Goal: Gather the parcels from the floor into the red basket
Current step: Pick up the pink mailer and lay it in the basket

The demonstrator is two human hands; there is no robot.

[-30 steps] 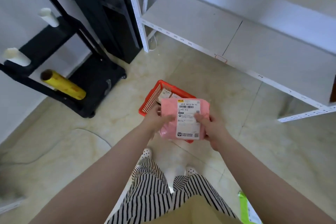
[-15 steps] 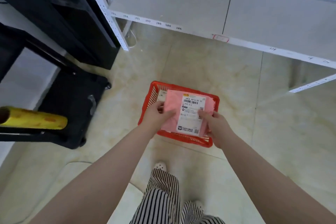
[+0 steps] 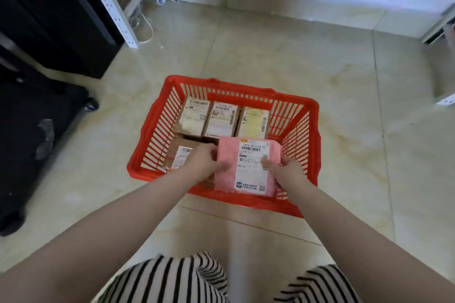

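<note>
I have the pink parcel [image 3: 247, 165] pinched by both side edges — left hand [image 3: 205, 160] on one, right hand [image 3: 288, 172] on the other — just above the near right corner of the red basket [image 3: 312, 130] on the floor. It looks a soft, light plastic mailer, likely to sag and slip, so the edges beside the white label are the place to hold. Three stiff cardboard boxes [image 3: 221, 118] sit along the far wall, a fourth box [image 3: 179, 155] at the near left — slatted plastic sides all round.
</note>
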